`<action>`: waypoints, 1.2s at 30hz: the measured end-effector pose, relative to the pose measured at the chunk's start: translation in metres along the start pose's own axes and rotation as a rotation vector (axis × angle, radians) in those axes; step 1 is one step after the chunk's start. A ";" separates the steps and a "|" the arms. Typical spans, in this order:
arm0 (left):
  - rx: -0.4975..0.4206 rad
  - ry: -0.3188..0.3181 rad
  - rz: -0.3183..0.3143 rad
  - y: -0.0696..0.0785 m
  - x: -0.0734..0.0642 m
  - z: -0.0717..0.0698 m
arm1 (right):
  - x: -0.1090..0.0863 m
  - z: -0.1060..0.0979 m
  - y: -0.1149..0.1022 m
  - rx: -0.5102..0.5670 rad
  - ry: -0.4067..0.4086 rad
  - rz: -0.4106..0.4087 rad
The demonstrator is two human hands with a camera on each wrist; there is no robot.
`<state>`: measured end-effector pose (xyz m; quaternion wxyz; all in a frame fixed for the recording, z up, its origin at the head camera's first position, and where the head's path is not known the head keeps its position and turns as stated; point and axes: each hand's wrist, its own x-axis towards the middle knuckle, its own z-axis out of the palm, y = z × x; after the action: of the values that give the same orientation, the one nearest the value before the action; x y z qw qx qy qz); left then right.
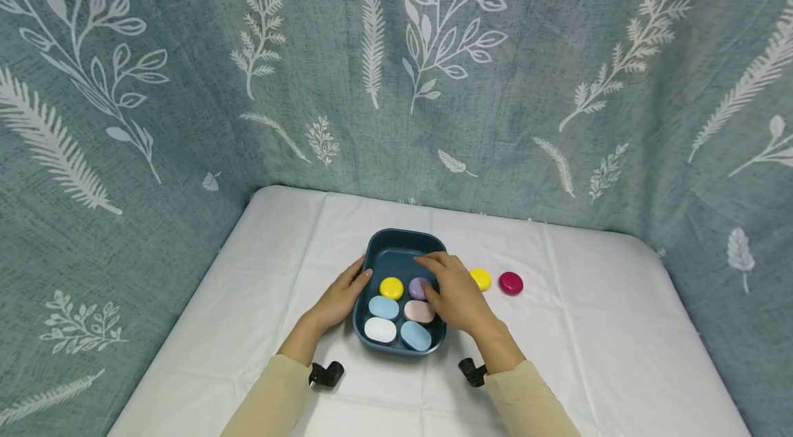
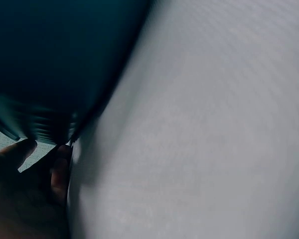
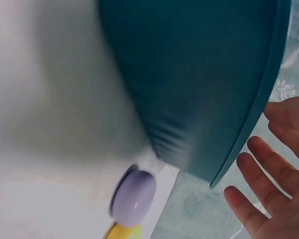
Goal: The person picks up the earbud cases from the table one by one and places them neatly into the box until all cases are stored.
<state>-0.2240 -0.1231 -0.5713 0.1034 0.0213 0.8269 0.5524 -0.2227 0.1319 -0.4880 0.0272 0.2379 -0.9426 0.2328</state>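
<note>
A dark blue rectangular tray (image 1: 396, 234) stands on the white cloth. My left hand (image 1: 339, 296) grips its left rim, thumb over the edge and fingers along the outer wall. Inside lie a round yellow piece (image 1: 392, 288), a round purple piece (image 1: 418, 288), two light blue ovals (image 1: 383, 307), a pale pink oval (image 1: 419, 312) and a white oval (image 1: 380, 330), all smooth and glossy. My right hand (image 1: 458, 292) reaches over the right rim, thumb at the purple piece and other fingers spread. In the right wrist view its fingertips (image 3: 231, 194) are apart beside the rim.
Right of the tray on the cloth lie another yellow round piece (image 1: 480, 279) and a dark red one (image 1: 511, 283). A second purple piece (image 3: 134, 198) shows on the cloth in the right wrist view. A leaf-patterned curtain (image 1: 396, 79) hangs behind the table.
</note>
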 end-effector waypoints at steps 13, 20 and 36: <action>0.000 0.002 -0.001 0.000 0.000 -0.001 | -0.011 -0.004 0.034 0.011 0.107 0.064; 0.000 0.002 -0.004 0.000 0.000 -0.001 | -0.014 0.001 0.050 0.047 0.119 0.127; -0.010 -0.007 -0.010 0.002 -0.001 -0.001 | -0.013 0.022 0.065 -0.124 0.029 0.221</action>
<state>-0.2235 -0.1234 -0.5686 0.1094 0.0186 0.8239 0.5557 -0.2394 0.1784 -0.5370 0.0297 0.1272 -0.9751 0.1792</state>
